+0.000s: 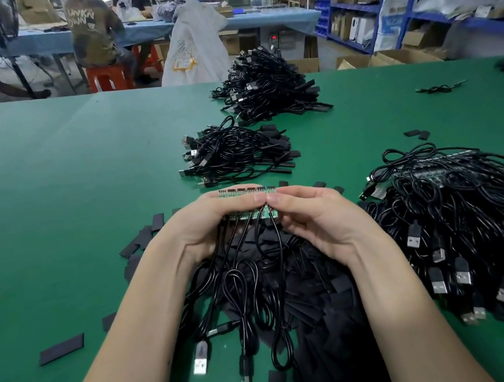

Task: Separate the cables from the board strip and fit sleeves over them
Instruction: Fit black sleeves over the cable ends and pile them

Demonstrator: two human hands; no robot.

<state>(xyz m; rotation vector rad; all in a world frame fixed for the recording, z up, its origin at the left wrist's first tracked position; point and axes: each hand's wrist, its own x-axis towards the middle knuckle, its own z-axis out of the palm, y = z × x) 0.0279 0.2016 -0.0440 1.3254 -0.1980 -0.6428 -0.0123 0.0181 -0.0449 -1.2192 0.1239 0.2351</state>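
Observation:
A green board strip (245,191) with several small boards is held above the green table (58,191), between both hands. My left hand (207,220) grips the strip's left and middle part, thumb on top. My right hand (311,210) pinches the rightmost board at its end. Several black cables (242,280) with USB plugs hang from the strip toward me. Under them lies a heap of flat black sleeves (321,306).
A large pile of cables on board strips (471,219) sits at my right. Two piles of sleeved cables (234,153) (266,87) lie farther back. Loose sleeves (61,349) are scattered at left. People sit at a blue table (264,18) behind, with shelves at right.

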